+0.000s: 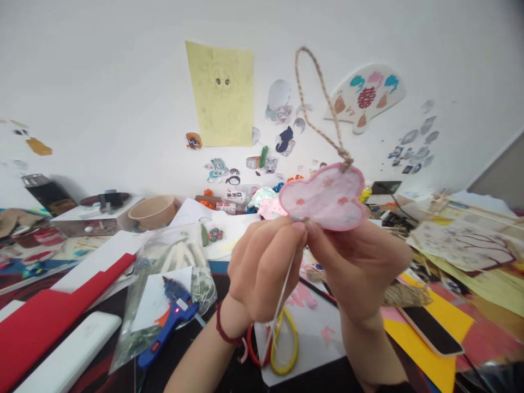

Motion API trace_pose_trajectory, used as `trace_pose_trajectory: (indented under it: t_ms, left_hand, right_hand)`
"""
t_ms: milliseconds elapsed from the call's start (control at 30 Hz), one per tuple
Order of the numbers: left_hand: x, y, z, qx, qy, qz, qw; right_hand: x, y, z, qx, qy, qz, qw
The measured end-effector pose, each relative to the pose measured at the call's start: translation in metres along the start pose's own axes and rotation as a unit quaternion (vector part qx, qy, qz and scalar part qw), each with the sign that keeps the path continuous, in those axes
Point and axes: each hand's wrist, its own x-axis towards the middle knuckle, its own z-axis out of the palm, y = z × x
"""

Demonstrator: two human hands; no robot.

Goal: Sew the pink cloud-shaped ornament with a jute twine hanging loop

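Observation:
Raised in front of me is a pink-edged, cloud-shaped tag [321, 199] with small red flower marks and a twine loop [321, 82] tied at its top. My right hand [356, 262] is closed on it, with the thumb at its lower edge. Fingers pinched, my left hand [266, 267] meets that same edge and grips a thin white string [282, 292], which hangs down below. Where the string meets the tag is hidden by my fingertips. Below my hands lie scissors [285, 349] with red and yellow handles on white paper [315, 355].
A blue glue gun [172, 322] with a lit light lies at left on a plastic bag [135, 305]. Beyond it are a white case [73, 352] and a red strip [49, 316]. A phone [432, 330] and a twine bundle [409, 295] lie at right.

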Motion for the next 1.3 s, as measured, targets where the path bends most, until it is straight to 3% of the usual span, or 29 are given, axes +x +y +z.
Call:
trace_pose_trajectory:
  t_ms: [300, 433, 567, 733, 1033, 1300]
  left_hand:
    - [-0.003, -0.006, 0.002, 0.024, 0.009, 0.050, 0.998]
    - [-0.006, -0.009, 0.004, 0.014, 0.026, 0.034, 0.999]
    - [-0.007, -0.008, 0.004, -0.005, 0.046, 0.001, 0.999]
    - [-0.007, -0.003, -0.001, -0.013, 0.027, -0.009, 0.999]
    - [-0.005, -0.005, 0.001, 0.004, 0.048, 0.014, 0.999]
    - [-0.006, -0.005, 0.001, -0.004, 0.025, 0.010, 1.000]
  right_hand:
    - [0.001, 0.007, 0.000, -0.097, -0.005, -0.104, 0.990]
    - [-0.001, 0.007, 0.006, -0.096, 0.013, -0.132, 0.987]
    - [-0.006, 0.004, 0.012, -0.059, 0.032, -0.090, 0.994]
    - [-0.011, 0.000, 0.014, -0.046, 0.057, -0.021, 0.997]
    - [-0.013, 0.000, 0.014, -0.044, 0.045, -0.003, 0.998]
    - [-0.012, 0.000, 0.010, -0.069, 0.039, -0.018, 0.997]
